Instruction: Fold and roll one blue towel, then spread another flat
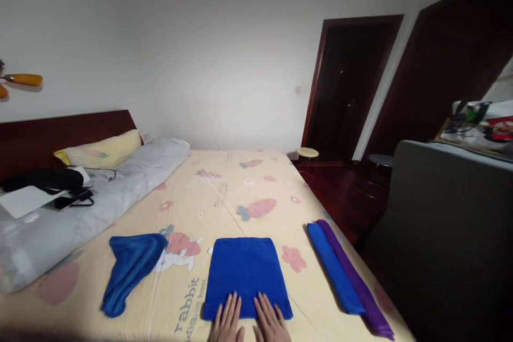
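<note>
1. The left hand (226, 321) lies flat, palm down, fingers stretched and slightly spread, on the near edge of the blue cloth (245, 275); it grips nothing.
2. The right hand (270, 321) lies the same way just beside it, fingers extended and resting on the same near edge; it too grips nothing.
3. The blue cloth is spread flat as a neat rectangle on the bed (224, 192), near its front edge and about midway across.
4. To the left of it, apart, a crumpled blue cloth (130, 270) lies in a loose heap, partly over a rabbit print on the sheet.
5. To the right, well apart from the flat cloth, a blue roll (334, 272) and a purple roll (356, 283) lie side by side, touching, along the bed's right edge.
6. At the bed's far left lie a grey quilt (100, 197) rolled lengthwise, a yellow pillow (102, 150) against the dark headboard (48, 131), and some dark items with a white sheet on top of the quilt.
7. Beyond the bed stands a dark doorway (348, 85); a grey chair back (449, 214) fills the right side.
</note>
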Demonstrator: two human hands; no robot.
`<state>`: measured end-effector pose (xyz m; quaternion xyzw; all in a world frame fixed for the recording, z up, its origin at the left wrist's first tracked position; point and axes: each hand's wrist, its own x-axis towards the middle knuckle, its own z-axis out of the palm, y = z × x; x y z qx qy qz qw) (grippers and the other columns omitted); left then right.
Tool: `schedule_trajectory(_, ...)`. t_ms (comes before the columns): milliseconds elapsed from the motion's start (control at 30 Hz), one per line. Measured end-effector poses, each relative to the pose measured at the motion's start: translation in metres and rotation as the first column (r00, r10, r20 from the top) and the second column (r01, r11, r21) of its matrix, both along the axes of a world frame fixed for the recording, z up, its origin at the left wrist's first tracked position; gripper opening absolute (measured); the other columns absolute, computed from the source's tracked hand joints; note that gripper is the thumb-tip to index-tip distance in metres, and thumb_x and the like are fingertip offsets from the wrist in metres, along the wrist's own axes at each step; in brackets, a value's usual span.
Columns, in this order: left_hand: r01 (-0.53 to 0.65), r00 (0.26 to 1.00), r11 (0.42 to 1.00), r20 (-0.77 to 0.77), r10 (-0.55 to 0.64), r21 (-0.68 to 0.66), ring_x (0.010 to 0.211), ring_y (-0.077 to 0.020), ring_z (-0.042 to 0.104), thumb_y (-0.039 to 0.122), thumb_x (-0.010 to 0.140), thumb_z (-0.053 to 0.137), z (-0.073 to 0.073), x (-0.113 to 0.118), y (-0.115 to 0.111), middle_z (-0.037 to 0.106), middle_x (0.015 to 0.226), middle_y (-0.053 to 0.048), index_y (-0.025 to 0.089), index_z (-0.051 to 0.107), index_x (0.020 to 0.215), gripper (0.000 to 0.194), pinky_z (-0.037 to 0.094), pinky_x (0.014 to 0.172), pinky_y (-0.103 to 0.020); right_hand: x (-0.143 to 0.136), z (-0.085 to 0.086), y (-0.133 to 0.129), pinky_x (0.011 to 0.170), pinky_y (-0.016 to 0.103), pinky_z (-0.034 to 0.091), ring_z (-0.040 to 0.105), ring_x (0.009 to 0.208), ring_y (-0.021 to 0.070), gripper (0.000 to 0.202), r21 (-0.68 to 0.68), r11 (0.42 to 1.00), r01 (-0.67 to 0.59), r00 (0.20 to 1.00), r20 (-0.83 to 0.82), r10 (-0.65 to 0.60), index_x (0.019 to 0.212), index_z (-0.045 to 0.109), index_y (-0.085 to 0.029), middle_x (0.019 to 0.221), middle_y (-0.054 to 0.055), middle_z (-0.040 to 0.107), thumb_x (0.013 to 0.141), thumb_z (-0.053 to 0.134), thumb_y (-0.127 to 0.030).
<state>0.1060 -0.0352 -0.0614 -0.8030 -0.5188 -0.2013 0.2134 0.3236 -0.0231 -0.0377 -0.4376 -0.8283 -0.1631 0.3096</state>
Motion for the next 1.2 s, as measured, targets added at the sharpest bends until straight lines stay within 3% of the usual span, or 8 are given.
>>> schedule_trajectory(133,-0.089,0.996,0.994,-0.008,0.088,-0.062,0.122,-0.0185,0.057,0.034,0.086,0.044,0.004,-0.067,-0.012,0.053,0.142,0.003,0.034,0.015,0.148,0.069,0.041,0.096,-0.036,0.062,-0.007,-0.009,0.084,0.035,0.052,0.065,0.11,0.0237,0.073,-0.065,0.987,0.144,0.989,-0.024,-0.146,0.149,0.015,-0.033,0.131,0.002,0.062,0.088,0.049,-0.052)
schedule_trajectory(233,-0.167,0.985,0.984,0.018,0.169,-0.064,0.125,-0.0223,0.054,0.035,0.085,0.045,0.012,-0.087,-0.019,0.051,0.143,0.003,0.036,0.014,0.148,0.071,0.036,0.103,-0.043,0.084,-0.007,-0.014,0.089,0.043,0.052,0.061,0.117,0.0272,0.072,-0.155,0.958,0.24,0.964,-0.076,-0.254,0.149,0.012,-0.036,0.136,0.002,0.058,0.088,0.047,-0.054)
schedule_trajectory(433,-0.052,0.998,0.998,0.029,0.053,-0.044,0.131,-0.0235,0.048,0.038,0.082,0.045,0.039,-0.016,-0.003,0.045,0.148,-0.003,0.022,0.012,0.151,0.077,0.035,0.104,-0.043,0.029,0.018,0.001,0.091,0.039,0.052,0.056,0.123,0.026,0.071,-0.162,0.976,0.145,0.987,-0.04,-0.153,0.15,0.007,-0.028,0.143,0.007,0.048,0.091,0.043,-0.044)
schedule_trajectory(600,0.069,0.997,0.996,0.025,-0.068,-0.051,0.13,-0.0181,0.05,0.029,0.085,0.043,0.034,0.031,0.008,0.048,0.145,-0.002,0.021,0.007,0.151,0.075,0.039,0.101,-0.035,-0.016,0.01,0.009,0.093,0.034,0.05,0.057,0.122,0.0212,0.064,-0.15,0.988,-0.042,0.999,0.017,0.045,0.15,0.008,-0.028,0.141,0.004,0.05,0.092,0.035,-0.033)
schedule_trajectory(767,0.065,0.997,0.983,-0.018,-0.069,-0.171,0.125,-0.0168,0.054,0.029,0.085,0.044,0.017,-0.024,0.003,0.049,0.145,0.003,0.033,0.013,0.149,0.071,0.042,0.096,-0.033,0.022,-0.01,0.006,0.087,0.027,0.051,0.063,0.113,0.0192,0.068,-0.051,0.997,-0.051,0.998,0.022,0.052,0.149,0.018,-0.028,0.133,0.002,0.058,0.09,0.046,-0.044)
schedule_trajectory(900,-0.062,0.997,0.978,0.026,0.069,-0.199,0.123,-0.0166,0.055,0.03,0.086,0.045,0.017,-0.083,-0.009,0.052,0.142,0.007,0.041,0.019,0.145,0.065,0.041,0.098,-0.032,0.073,-0.012,0.003,0.085,0.026,0.051,0.064,0.111,0.0183,0.061,-0.058,0.998,0.034,0.999,0.026,-0.033,0.147,0.027,-0.033,0.131,0.001,0.061,0.09,0.048,-0.039)
schedule_trajectory(1100,-0.064,0.998,0.974,-0.018,0.062,-0.219,0.127,-0.0182,0.053,0.023,0.081,0.05,0.048,-0.117,-0.016,0.052,0.143,0.004,0.042,0.034,0.143,0.067,0.04,0.1,-0.034,0.102,0.015,0.011,0.086,0.026,0.049,0.062,0.115,0.0177,0.051,-0.253,0.961,-0.111,0.989,0.072,0.133,0.136,0.048,-0.031,0.133,0.002,0.061,0.085,0.051,-0.026)
schedule_trajectory(1200,-0.05,0.999,0.964,-0.015,0.047,-0.26,0.13,-0.0201,0.049,0.013,0.071,0.053,0.069,-0.111,-0.01,0.049,0.146,0.003,0.041,0.052,0.131,0.066,0.039,0.102,-0.037,0.091,0.033,0.017,0.083,0.028,0.049,0.067,0.105,0.0194,0.047,-0.401,0.914,-0.058,0.998,0.004,0.065,0.117,0.064,-0.03,0.119,0.002,0.07,0.076,0.049,-0.013)
